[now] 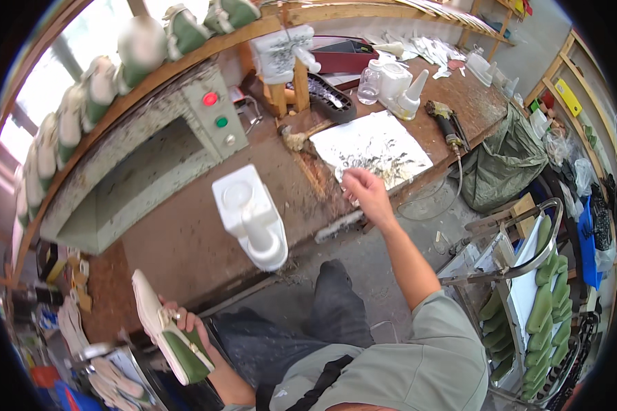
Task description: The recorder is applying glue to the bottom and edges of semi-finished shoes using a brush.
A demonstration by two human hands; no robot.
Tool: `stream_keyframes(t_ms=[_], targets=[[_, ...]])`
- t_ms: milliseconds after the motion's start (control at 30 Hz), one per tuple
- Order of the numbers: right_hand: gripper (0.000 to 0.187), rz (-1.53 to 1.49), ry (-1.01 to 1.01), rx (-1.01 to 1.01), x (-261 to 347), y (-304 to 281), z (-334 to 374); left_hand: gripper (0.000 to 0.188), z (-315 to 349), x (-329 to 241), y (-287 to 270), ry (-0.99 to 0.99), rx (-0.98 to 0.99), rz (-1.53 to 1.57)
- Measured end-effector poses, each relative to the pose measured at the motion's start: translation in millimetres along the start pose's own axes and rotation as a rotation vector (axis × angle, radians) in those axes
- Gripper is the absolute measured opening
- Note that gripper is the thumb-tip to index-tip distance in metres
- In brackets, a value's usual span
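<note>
A cream and green shoe (185, 353) is tilted at the lower left, and my left hand (190, 327) is closed around it. My right hand (365, 193) reaches over the near edge of a white sheet (384, 140) marked with dark smears. Its fingers are curled together; whatever they may hold is hidden. Between my hands, a white plastic glue container (248, 218) with a rounded spout stands on the brown workbench (178, 257). Left of the sheet lies a hammer (296, 140).
A grey metal box (144, 147) with red and green buttons stands at the left back. Shoes (68, 127) line the shelf above. A hose-fed tool (449, 127) and a clear jar (370, 82) are at the right. A rack of green soles (545, 315) stands at the lower right.
</note>
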State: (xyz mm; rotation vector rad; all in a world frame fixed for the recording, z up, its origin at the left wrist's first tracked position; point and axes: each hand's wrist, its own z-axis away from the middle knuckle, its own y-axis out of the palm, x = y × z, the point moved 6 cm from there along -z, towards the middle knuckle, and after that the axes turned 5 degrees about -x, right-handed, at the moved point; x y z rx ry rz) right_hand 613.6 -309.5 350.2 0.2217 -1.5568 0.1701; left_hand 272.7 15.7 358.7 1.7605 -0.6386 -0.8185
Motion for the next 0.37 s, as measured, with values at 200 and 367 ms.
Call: stream_keyframes(t_ms=[200, 367], targets=[[0.043, 0.29, -0.148, -0.335, -36, -66, -159, 0.064, -56, 0, -27, 0.009, -0.172, 0.098], [0.035, 0.676, -0.154, -0.272, -18, -53, -150, 0.064, -81, 9, 21, -0.016, -0.263, 0.061]])
